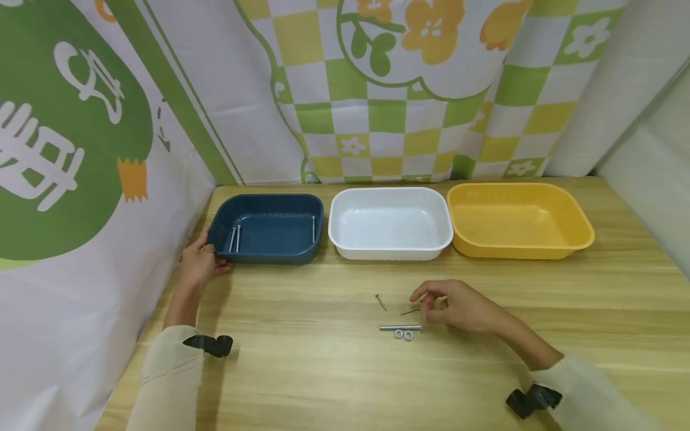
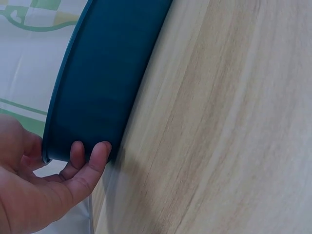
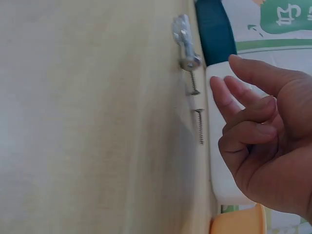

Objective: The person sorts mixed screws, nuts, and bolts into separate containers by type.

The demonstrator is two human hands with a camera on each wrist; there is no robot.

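My left hand [image 1: 199, 263] grips the near left corner of a dark blue tray [image 1: 269, 258]; in the left wrist view its fingertips [image 2: 100, 151] press the outer wall. Inside the tray lie two bolts [image 1: 238, 239] at the left and another bolt [image 1: 314, 230] at the right. Over the table hovers my right hand [image 1: 465, 308], fingers loosely bent, with nothing seen between thumb and fingertips. Close below it are two small screws, one screw [image 1: 381, 302] lying apart and the other screw [image 3: 200, 127] nearer the hand. A long bolt [image 1: 400, 327] lies beside two nuts [image 1: 408, 336].
A white tray [image 1: 390, 254] stands right of the blue one, and a yellow tray [image 1: 520, 250] stands beside it at the right. The wooden table [image 1: 302, 359] meets a patterned cloth [image 1: 388, 131] behind the trays. White sheeting [image 1: 81, 323] borders the left side.
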